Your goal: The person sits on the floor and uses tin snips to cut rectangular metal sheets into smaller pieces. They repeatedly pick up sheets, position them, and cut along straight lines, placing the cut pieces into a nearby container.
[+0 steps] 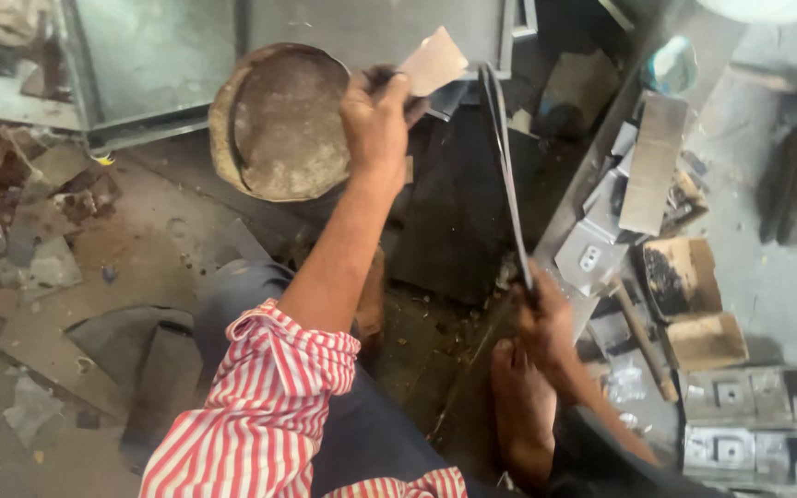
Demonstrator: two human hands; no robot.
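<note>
My left hand (375,115) is raised and shut on a small flat piece of sheet metal (434,63), pale and angular, held next to the top of a long thin shear blade (506,166). My right hand (544,318) grips the lower end of that blade, which rises slanted from near my bare foot (518,406) to the upper middle. My left arm wears a red-and-white striped sleeve (265,406). The blade's base is hidden behind my right hand.
A round rusty metal pan (279,124) leans behind my left hand. Cut metal plates (652,161), two small open boxes (689,277), a wooden-handled tool (643,341) and stamped square plates (731,397) lie at the right. Scrap sheets (39,249) litter the left floor.
</note>
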